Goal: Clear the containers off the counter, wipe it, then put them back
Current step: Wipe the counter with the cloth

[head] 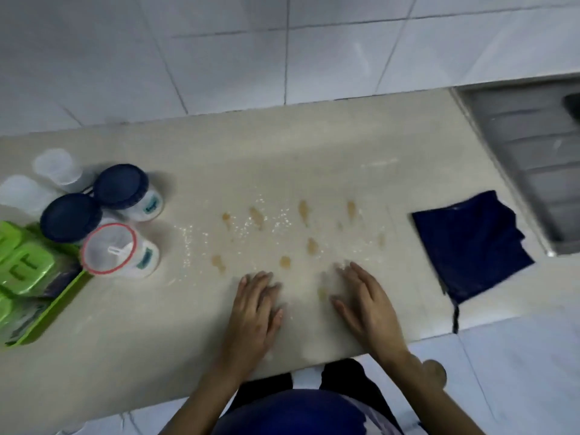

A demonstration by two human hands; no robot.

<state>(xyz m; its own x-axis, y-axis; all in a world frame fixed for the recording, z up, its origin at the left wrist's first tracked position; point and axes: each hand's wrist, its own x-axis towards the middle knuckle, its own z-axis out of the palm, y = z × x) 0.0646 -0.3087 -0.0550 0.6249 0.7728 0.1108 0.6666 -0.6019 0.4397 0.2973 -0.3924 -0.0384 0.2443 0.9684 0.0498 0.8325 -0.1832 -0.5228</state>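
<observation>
We look down from head height at a pale beige counter point(314, 146) that runs along a wall of white tiles point(219, 51). Both of the person's hands lie flat on it near the front edge, palms down, fingers spread and relaxed, gripping nothing. The left hand point(255, 306) and the right hand point(365, 304) sit close together with a strip of bare counter between them.

Just beyond the fingertips the surface is dirty — several small brownish stains point(303, 210) are scattered in loose rows, mixed with a sprinkling of white grains point(188, 243).

The containers stand in a tight cluster at the left end of the counter. We see two white jars with dark blue lids point(120, 186) point(70, 216), one just behind the other, and in front of them a clear tub with a red rim point(108, 248) that holds a small white scoop. Behind these stand two cloudy, translucent tubs point(56, 164) point(18, 191). At the far left edge a bright green tray point(59, 302) carries green-lidded boxes point(22, 268); its corner appears to touch the red-rimmed tub.

To the right of the hands, well apart from them, a folded dark blue cloth point(469, 243) lies on the counter — one corner trails over the front edge. Beyond it sits the ridged metal drainer of a sink point(533, 158).
</observation>
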